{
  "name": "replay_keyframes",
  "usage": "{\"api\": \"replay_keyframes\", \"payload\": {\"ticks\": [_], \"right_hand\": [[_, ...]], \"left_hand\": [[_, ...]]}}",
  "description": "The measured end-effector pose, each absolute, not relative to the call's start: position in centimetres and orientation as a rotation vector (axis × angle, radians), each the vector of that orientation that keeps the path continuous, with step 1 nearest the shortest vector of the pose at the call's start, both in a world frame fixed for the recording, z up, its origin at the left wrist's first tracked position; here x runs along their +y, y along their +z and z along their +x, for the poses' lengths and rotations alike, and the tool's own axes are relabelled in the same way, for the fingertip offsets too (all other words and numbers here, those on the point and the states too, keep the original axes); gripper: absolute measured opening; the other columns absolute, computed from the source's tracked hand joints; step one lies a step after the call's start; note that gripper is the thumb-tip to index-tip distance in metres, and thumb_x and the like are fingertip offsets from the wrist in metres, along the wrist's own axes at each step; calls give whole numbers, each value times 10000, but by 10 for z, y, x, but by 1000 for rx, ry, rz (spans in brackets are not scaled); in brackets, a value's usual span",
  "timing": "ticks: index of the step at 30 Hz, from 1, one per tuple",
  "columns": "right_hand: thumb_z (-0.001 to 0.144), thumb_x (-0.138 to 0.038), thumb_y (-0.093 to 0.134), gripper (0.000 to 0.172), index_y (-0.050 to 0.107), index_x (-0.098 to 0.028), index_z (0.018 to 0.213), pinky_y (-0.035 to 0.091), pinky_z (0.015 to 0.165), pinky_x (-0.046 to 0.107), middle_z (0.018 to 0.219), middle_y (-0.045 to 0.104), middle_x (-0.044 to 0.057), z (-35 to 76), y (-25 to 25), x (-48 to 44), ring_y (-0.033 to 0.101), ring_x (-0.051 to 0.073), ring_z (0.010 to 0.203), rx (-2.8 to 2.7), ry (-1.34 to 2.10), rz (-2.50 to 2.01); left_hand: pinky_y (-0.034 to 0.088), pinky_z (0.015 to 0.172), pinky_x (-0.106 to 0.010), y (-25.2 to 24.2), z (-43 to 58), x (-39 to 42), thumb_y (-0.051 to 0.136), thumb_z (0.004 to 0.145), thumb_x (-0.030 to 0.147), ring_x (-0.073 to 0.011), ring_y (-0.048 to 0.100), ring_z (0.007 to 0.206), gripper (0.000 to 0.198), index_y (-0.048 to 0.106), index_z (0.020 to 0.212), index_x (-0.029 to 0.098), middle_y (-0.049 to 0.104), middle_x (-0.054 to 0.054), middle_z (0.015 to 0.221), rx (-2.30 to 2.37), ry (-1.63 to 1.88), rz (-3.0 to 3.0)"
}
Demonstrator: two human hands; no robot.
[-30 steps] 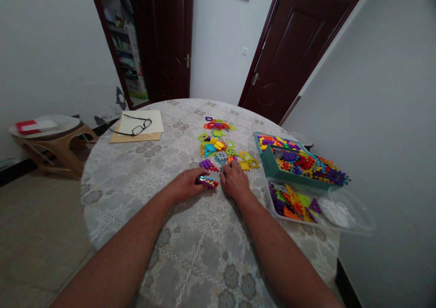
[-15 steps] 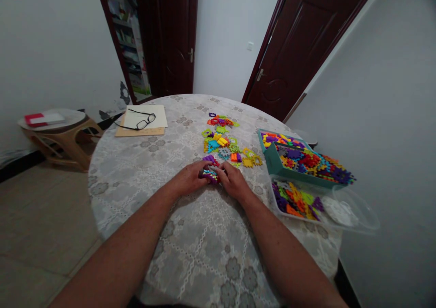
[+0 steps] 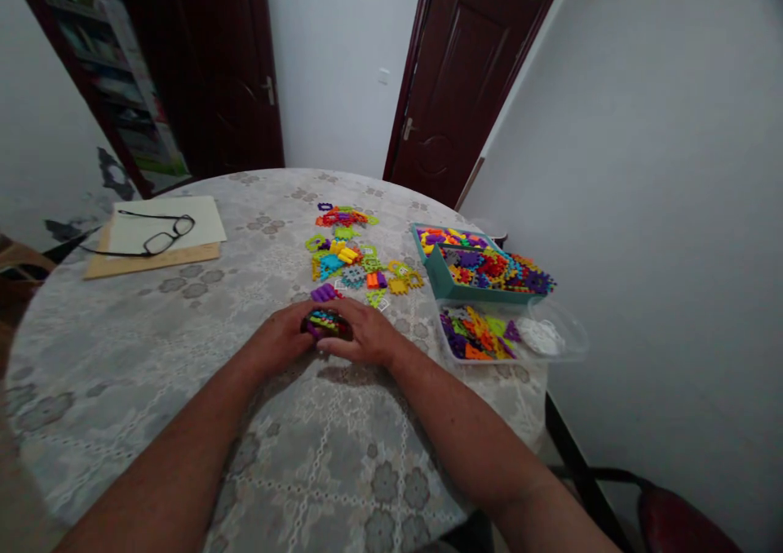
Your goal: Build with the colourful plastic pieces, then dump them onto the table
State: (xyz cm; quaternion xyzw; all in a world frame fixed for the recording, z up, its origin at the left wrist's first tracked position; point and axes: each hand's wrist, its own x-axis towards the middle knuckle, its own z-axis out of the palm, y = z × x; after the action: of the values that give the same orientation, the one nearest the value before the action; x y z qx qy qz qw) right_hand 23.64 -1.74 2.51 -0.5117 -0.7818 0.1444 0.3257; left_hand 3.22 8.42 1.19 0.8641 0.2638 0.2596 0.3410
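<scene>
Between my two hands is a small assembly of interlocking plastic building pieces [image 3: 327, 322], in purple, teal, yellow-green and other colours. My left hand [image 3: 282, 333] grips its left end, fingers curled round the far side. From the right, my right hand [image 3: 365, 330] wraps it with fingers along the far edge and the thumb on the near side. Fingers hide much of the assembly. Just beyond them lie purple pieces [image 3: 324, 293], and farther off a loose group of toothed pieces [image 3: 353, 276] in yellow, blue, grey, orange and green.
A teal box [image 3: 440, 280] full of toothed pieces stands at the right, with a clear plastic tub [image 3: 456, 361] of pieces in front of it. Black-framed glasses [image 3: 160, 243] rest on papers [image 3: 211, 220] at the left. The round table has a patterned cloth [image 3: 342, 447].
The view has swung to the right, so the table's things appear farther left. My right hand's fingers now reach across the assembly's far side, and its thumb lies along the near side.
</scene>
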Motion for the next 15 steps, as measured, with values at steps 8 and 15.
{"api": "replay_keyframes", "payload": {"ticks": [8, 15], "right_hand": [[972, -277, 655, 543, 560, -282, 1506, 512, 1130, 395, 1456, 677, 53, 229, 20, -14, 633, 232, 1324, -1928, 286, -1585], [907, -262, 725, 503, 642, -254, 1403, 564, 1006, 353, 1280, 765, 46, 235, 24, -10, 723, 219, 1118, -1742, 343, -1568]], "left_hand": [[580, 965, -415, 12, 33, 84, 694, 836, 422, -311, 753, 1046, 580, 705, 1385, 234, 801, -82, 1225, 752, 633, 2201], [601, 945, -435, 11, 33, 83, 729, 851, 465, -287, 750, 1014, 718, 586, 1518, 242, 714, -141, 1417, 681, 646, 2038]]}}
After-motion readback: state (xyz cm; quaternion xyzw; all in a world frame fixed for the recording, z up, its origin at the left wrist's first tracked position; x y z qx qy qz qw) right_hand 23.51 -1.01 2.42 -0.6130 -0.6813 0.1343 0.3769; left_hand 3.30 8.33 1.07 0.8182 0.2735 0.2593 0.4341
